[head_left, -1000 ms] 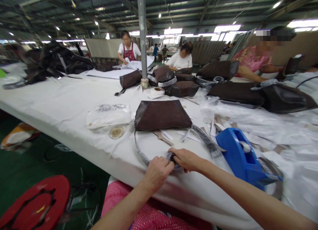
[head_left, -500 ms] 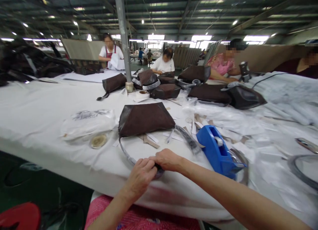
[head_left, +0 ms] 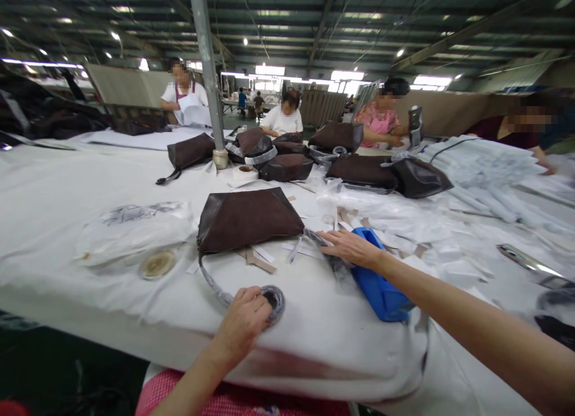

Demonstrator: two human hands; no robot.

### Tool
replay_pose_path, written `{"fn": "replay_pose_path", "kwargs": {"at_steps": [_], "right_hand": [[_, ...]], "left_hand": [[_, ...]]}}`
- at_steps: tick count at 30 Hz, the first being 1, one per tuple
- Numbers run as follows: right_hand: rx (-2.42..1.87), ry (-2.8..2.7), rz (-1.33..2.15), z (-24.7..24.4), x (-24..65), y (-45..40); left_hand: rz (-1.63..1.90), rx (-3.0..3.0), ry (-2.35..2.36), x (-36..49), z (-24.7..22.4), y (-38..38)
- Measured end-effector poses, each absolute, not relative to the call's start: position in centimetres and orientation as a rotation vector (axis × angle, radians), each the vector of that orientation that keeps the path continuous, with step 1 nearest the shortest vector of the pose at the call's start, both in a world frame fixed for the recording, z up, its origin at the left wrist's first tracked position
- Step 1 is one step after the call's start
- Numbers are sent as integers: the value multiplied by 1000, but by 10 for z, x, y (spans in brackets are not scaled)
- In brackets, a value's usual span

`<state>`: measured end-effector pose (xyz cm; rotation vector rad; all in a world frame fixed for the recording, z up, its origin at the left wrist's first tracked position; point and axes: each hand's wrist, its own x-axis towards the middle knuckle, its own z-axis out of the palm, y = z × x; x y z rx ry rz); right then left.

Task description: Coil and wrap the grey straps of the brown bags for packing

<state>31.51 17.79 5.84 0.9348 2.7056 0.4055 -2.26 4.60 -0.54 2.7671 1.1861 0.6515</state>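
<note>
A dark brown handbag (head_left: pixel 251 219) with black corner panels lies on the white-covered table. From its left end runs a plastic-wrapped strap, wound into a coil (head_left: pixel 279 305) near the table's front edge. My left hand (head_left: pixel 245 317) is closed around the left side of this coil. At the bag's right end, my right hand (head_left: pixel 348 247) reaches over another wrapped strap length (head_left: pixel 335 269) with its fingers stretched out, near or touching it. Right beside that hand stands a blue tape dispenser (head_left: pixel 380 296), partly covered by the hand and forearm.
More brown bags (head_left: pixel 287 166) lie beyond, around a metal post (head_left: pixel 209 74). A printed plastic bag (head_left: pixel 135 224) and a tape roll (head_left: pixel 158 264) are at left. Paper scraps, clear plastic and scissors-like metal (head_left: pixel 525 260) lie at right. Several people work across the table.
My right hand has left the coil and moved up and right to the other strap beside the dispenser. My left hand stays on the coil. The view has shifted slightly to the right.
</note>
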Motion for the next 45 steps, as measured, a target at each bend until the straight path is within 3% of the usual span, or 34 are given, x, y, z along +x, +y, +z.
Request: {"fn": "replay_pose_path", "kwargs": {"at_steps": [12, 21, 27, 34, 37, 41, 43, 45], "right_hand": [[621, 3046, 282, 52, 216, 123], [1283, 2798, 397, 23, 190, 92], [1254, 2828, 79, 11, 201, 104], [1264, 3167, -620, 6, 208, 120], [1250, 3295, -678, 15, 218, 123], [2118, 3121, -636, 8, 244, 129], [2424, 2902, -927, -2, 254, 129], [2346, 2835, -1243, -12, 257, 127]], "left_hand": [[689, 2280, 1573, -35, 14, 75], [656, 2235, 1586, -34, 14, 73], [672, 2169, 1587, -36, 16, 79], [625, 2047, 1605, -39, 25, 83], [620, 2024, 1616, -38, 27, 85], [638, 1994, 1595, -41, 27, 88], [648, 1979, 1594, -42, 26, 88], [651, 1970, 1601, -42, 26, 87]]}}
